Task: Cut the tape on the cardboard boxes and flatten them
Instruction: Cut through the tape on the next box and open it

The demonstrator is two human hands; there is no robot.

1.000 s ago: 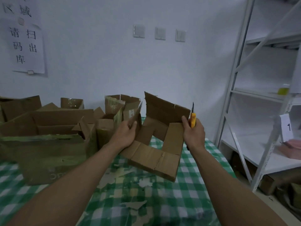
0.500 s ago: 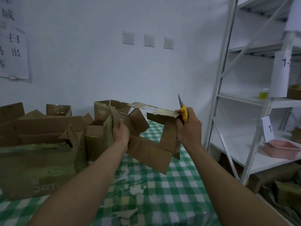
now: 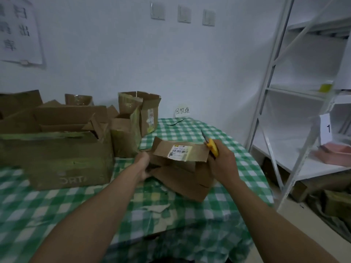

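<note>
A small cardboard box (image 3: 182,173) lies collapsed nearly flat on the green checked tablecloth (image 3: 237,168), its top flap carrying a white shipping label (image 3: 179,150). My left hand (image 3: 143,165) grips the box's left side, fingers tucked under the flaps. My right hand (image 3: 222,162) presses on its right end and holds a yellow utility knife (image 3: 210,144), blade pointing up and away. Several other opened boxes stand to the left, among them a large box (image 3: 57,160) and two smaller ones (image 3: 133,126).
Cardboard scraps (image 3: 157,207) litter the cloth in front of the box. A small paper sign (image 3: 182,111) and a dark strip lie at the table's far edge. A white metal shelf rack (image 3: 275,103) stands to the right, holding a pink tray (image 3: 334,151).
The box was held up open between both hands; it has since been pushed down and folded nearly flat on the table. The view has tilted downward.
</note>
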